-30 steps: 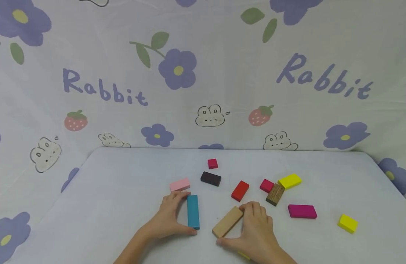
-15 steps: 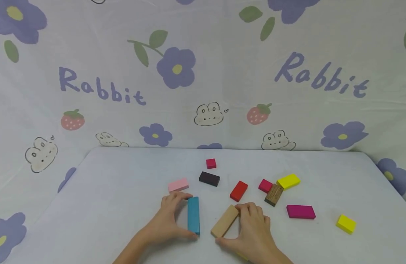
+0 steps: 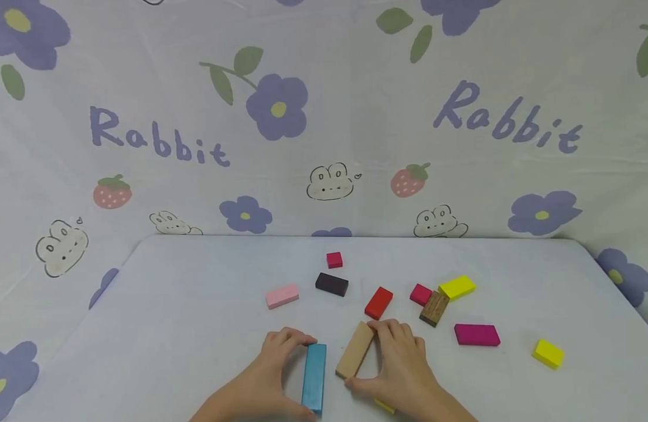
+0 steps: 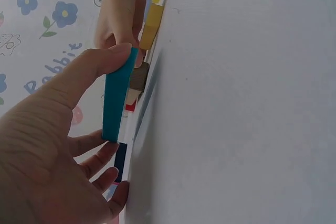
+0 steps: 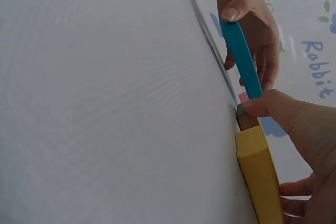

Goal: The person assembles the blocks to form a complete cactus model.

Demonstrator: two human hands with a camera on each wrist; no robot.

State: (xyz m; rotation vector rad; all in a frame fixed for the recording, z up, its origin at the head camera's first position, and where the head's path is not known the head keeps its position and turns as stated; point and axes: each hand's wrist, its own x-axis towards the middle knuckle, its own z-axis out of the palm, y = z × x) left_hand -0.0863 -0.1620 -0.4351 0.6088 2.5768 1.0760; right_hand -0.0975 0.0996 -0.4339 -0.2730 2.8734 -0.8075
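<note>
My left hand (image 3: 273,378) pinches a long blue block (image 3: 314,378) by its two ends, thumb at the near end and index fingertip at the far end. In the left wrist view the blue block (image 4: 116,98) is raised off the table, its shadow apart from it. To its right, my right hand (image 3: 400,363) holds a natural wood block (image 3: 354,350) end to end between thumb and fingers, the block slanting away to the right. Whether that block touches the table cannot be told. Partly hidden under the right hand lies a yellow block (image 3: 385,406).
Beyond the hands lie a pink block (image 3: 282,296), a black block (image 3: 331,284), a red block (image 3: 379,302) and a small crimson block (image 3: 334,259). Rightward are a brown block (image 3: 434,308) touching its neighbours, a magenta block (image 3: 477,334) and a yellow block (image 3: 548,354). A printed cloth hangs behind.
My left hand has brought the blue block up and nearer to me, away from the pink block. The wood block in my right hand has turned slightly, pointing more straight away from me.
</note>
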